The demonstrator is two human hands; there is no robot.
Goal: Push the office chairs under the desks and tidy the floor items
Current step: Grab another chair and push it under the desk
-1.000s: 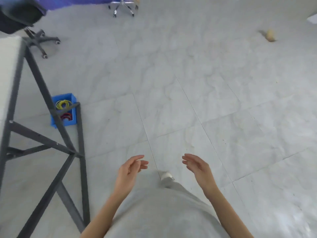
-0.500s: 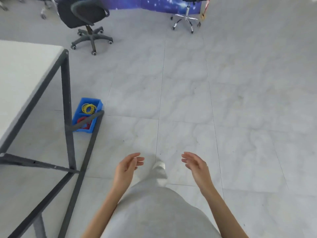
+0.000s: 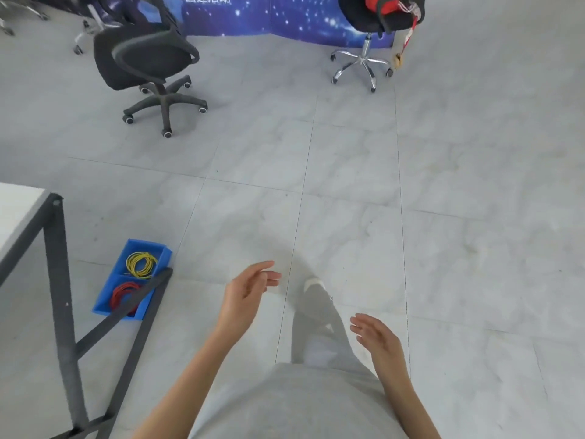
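Both your hands are empty: your left hand (image 3: pixel 245 291), just left of centre in the lower half, has its fingers loosely extended and grips nothing, and your right hand (image 3: pixel 378 339), lower and to the right, is likewise relaxed and apart from everything. The black office chair (image 3: pixel 148 63) stands in the upper left of the frame, well away from the desk (image 3: pixel 19 213) whose white top and dark frame fill the lower left edge. A second chair on a chrome base (image 3: pixel 362 63) sits at the upper right, with something red draped on it. The blue bin (image 3: pixel 134 278) of yellow and red cable coils lies on the floor at lower left, partly under the desk's diagonal brace. You look to be mid-stride toward the chairs, so neither job is begun yet. Watch your feet near that brace and bin; clipping either could trip you or scatter the coils. When you push the black chair, its castors may swivel and send it skewing into the desk leg instead of under the top. The dangling red strap at the upper right could snag if you roll that chair.
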